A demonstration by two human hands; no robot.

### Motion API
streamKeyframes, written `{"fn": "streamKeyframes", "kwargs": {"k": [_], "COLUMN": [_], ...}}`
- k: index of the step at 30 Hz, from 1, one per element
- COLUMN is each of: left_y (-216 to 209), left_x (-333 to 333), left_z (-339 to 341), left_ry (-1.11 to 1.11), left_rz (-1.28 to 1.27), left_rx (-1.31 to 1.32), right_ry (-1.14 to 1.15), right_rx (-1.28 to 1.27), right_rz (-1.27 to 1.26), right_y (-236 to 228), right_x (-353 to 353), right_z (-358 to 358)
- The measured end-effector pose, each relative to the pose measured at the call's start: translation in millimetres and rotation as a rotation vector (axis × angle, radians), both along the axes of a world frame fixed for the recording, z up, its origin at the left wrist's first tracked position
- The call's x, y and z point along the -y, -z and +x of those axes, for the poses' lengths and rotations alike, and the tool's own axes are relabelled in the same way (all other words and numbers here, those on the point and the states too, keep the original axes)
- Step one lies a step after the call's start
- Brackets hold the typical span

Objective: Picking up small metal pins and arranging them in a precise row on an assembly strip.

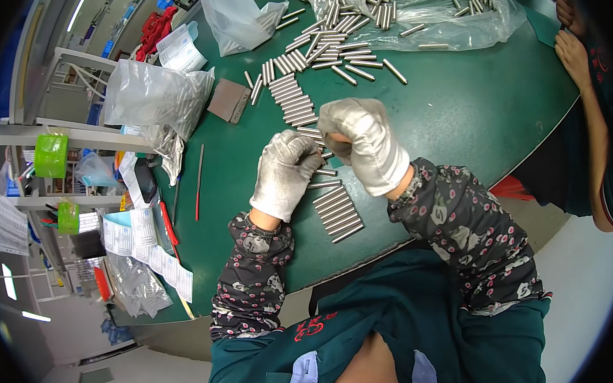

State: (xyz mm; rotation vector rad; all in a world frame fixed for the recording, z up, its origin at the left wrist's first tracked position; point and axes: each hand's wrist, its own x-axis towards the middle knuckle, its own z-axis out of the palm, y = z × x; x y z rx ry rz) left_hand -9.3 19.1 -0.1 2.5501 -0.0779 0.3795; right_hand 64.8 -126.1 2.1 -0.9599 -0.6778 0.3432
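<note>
My left hand (284,175), in a whitish work glove, is closed with its fingers curled over the row of metal pins; whatever it grips is hidden. Close to its right, my right hand (365,142), gloved too, is curled with fingertips bent inward, and its grasp is hidden from this side. A short steel pin (328,155) shows in the gap between the hands. Toward me lies a neat row of parallel pins (337,212). Beyond the hands another lined-up row of pins (294,101) leads to a loose heap (337,42).
The green table (438,108) carries a clear plastic bag (470,34) of pins at the far side. A brownish block (229,101), a thin file-like rod (199,181), a red-handled tool (168,224) and papers (132,231) lie left. A co-worker's hand (573,59) rests at the far right.
</note>
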Motion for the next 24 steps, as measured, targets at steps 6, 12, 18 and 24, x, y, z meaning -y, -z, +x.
{"fn": "streamKeyframes", "kwargs": {"k": [6,12,18,24], "left_y": [1.2,-1.4,-0.6,-0.4], "left_x": [3.6,5.3,5.1,3.7], "left_z": [-4.4,-2.2,-1.2,-0.6], "left_ry": [-0.024,-0.016,-0.015,-0.009], "left_rz": [0.006,0.165,0.222,0.204], "left_rx": [0.038,0.099,0.106,0.099], "right_ry": [0.158,0.209,0.186,0.183], "right_rx": [-0.371,-0.432,-0.335,-0.284], "right_rz": [0.151,0.212,0.195,0.201], "right_y": [0.7,5.1,1.8,1.9], "right_x": [-0.4,-0.9,0.1,-1.1], "right_z": [5.9,8.0,6.3,6.6]}}
